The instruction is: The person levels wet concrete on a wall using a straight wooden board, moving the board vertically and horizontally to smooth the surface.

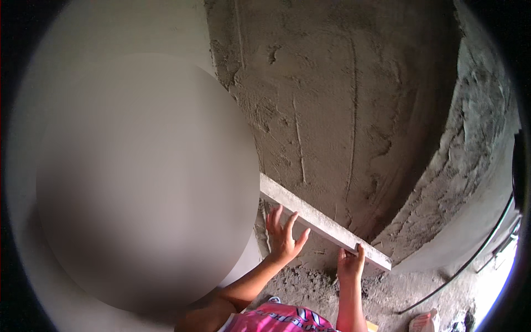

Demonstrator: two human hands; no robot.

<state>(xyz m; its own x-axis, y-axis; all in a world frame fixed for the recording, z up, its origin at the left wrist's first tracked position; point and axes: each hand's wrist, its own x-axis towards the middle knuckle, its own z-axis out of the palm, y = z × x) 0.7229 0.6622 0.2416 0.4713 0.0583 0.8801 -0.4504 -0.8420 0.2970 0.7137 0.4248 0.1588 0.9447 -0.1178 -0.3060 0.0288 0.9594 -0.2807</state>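
Currently at your fingers: one long pale bar (326, 225), slanting down to the right, set against the plastered wall (323, 116). Its upper end runs beyond your left fingers and is lost behind a blurred patch; its lower end shows just past your right fingers.

Left hand (284, 240): fingers spread, tips at the bar's lower edge, thumb apart; not wrapped around it. Right hand (350, 265): fingers and thumb gripping the bar near its lower end.

Above your fingers: brown plaster with vertical ridges and pits. Right of your right fingers: a rough plaster band (442, 188). Below: crumbled mortar (301, 279).

Handling notes, by judgement: keep the bar's face flat to the plaster; press evenly through both hands; bring your left thumb in for firmer control; avoid tipping an edge, which could gouge the surface.
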